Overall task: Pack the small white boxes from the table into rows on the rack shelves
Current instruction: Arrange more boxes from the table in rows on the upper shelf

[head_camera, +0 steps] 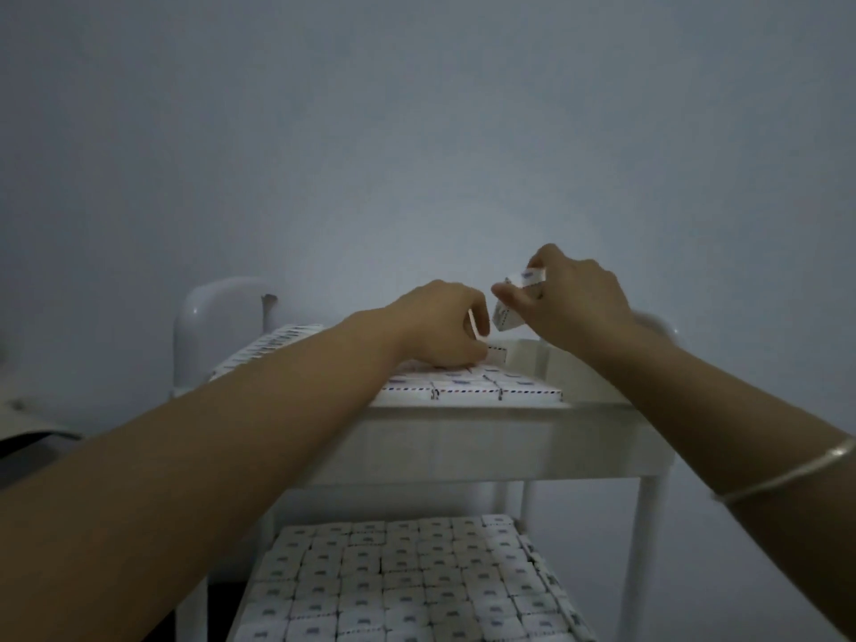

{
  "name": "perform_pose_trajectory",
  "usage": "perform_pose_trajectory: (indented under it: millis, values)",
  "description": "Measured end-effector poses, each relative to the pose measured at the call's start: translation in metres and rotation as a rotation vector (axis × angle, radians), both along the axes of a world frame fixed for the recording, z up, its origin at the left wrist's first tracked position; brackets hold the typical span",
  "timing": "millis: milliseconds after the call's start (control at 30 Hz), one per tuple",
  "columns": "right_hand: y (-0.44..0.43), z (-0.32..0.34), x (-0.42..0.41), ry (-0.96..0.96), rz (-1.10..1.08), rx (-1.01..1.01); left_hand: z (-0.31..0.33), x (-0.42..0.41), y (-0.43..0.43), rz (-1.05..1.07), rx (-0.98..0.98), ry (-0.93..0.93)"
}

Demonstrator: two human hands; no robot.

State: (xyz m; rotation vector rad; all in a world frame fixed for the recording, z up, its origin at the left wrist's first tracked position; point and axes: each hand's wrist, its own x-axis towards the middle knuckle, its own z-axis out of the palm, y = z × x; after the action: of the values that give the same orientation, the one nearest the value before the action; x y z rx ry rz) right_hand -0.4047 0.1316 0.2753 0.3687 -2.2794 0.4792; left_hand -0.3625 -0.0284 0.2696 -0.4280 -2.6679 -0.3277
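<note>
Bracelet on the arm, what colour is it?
Silver. The bracelet shows best in the head view.

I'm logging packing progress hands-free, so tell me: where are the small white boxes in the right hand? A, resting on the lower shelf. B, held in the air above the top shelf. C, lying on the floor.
B: the right hand grips the small white boxes clear above the rack's top shelf, not touching it.
</note>
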Motion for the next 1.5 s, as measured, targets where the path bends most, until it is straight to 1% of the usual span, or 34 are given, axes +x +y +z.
perform_pose_trajectory:
  millis: [67, 133, 200, 233, 333, 500, 567, 633, 733, 833, 900, 1033, 1100, 1133, 1200, 1233, 1300, 1367, 1433, 1500]
  values:
    - [-0.004, 0.002, -0.008, 0.053, -0.096, 0.13, -0.001, 0.002, 0.0, -0.001, -0.012, -0.016]
    - [-0.007, 0.004, -0.016, -0.005, -0.139, 0.197, -0.001, 0.003, -0.001, 0.013, -0.022, -0.017]
    - [-0.011, 0.005, -0.023, -0.1, -0.117, 0.272, -0.001, 0.002, -0.001, 0.034, -0.014, 0.007]
    - [-0.014, 0.004, -0.026, -0.162, -0.072, 0.275, -0.001, 0.002, -0.001, 0.041, 0.0, 0.012]
    - [-0.023, 0.001, -0.032, -0.352, 0.069, 0.164, 0.001, 0.004, 0.0, 0.061, 0.064, -0.007]
    - [-0.026, -0.004, -0.035, -0.509, 0.178, 0.038, 0.002, 0.009, -0.001, 0.091, 0.185, -0.056]
    - [-0.024, -0.006, -0.033, -0.561, 0.238, 0.037, 0.003, 0.01, -0.002, 0.124, 0.232, -0.065]
    - [-0.023, -0.007, -0.03, -0.587, 0.272, 0.041, 0.004, 0.009, -0.003, 0.195, 0.268, -0.016]
    - [-0.027, -0.008, -0.027, -0.597, 0.249, 0.079, 0.008, 0.007, -0.005, 0.314, 0.305, 0.09]
    - [-0.03, -0.011, -0.029, -0.642, 0.21, 0.127, 0.008, 0.007, -0.007, 0.367, 0.304, 0.115]
    - [-0.028, -0.012, -0.029, -0.702, 0.197, 0.151, 0.007, 0.008, -0.006, 0.339, 0.308, 0.111]
    - [-0.025, -0.011, -0.026, -0.785, 0.154, 0.114, 0.005, 0.029, 0.002, 0.095, 0.415, 0.057]
    - [-0.025, -0.009, -0.017, -0.734, 0.127, 0.141, 0.009, 0.045, 0.004, 0.069, 0.441, 0.12]
    - [-0.024, -0.007, -0.011, -0.647, 0.107, 0.201, 0.011, 0.054, 0.003, 0.08, 0.45, 0.169]
    - [-0.024, -0.004, 0.007, -0.351, 0.071, 0.331, 0.011, 0.077, -0.004, 0.095, 0.455, 0.245]
    - [-0.027, -0.003, 0.019, -0.206, 0.09, 0.336, 0.007, 0.092, -0.01, 0.091, 0.446, 0.261]
    - [-0.037, -0.008, 0.052, 0.014, 0.247, 0.242, -0.012, 0.127, -0.026, 0.081, 0.426, 0.275]
    - [-0.057, -0.021, 0.094, 0.148, 0.493, 0.139, -0.043, 0.167, -0.049, 0.097, 0.446, 0.274]
    - [-0.082, -0.042, 0.139, 0.152, 0.721, 0.128, -0.078, 0.207, -0.073, 0.157, 0.496, 0.262]
    - [-0.113, -0.068, 0.179, 0.107, 0.886, 0.167, -0.114, 0.242, -0.098, 0.234, 0.557, 0.224]
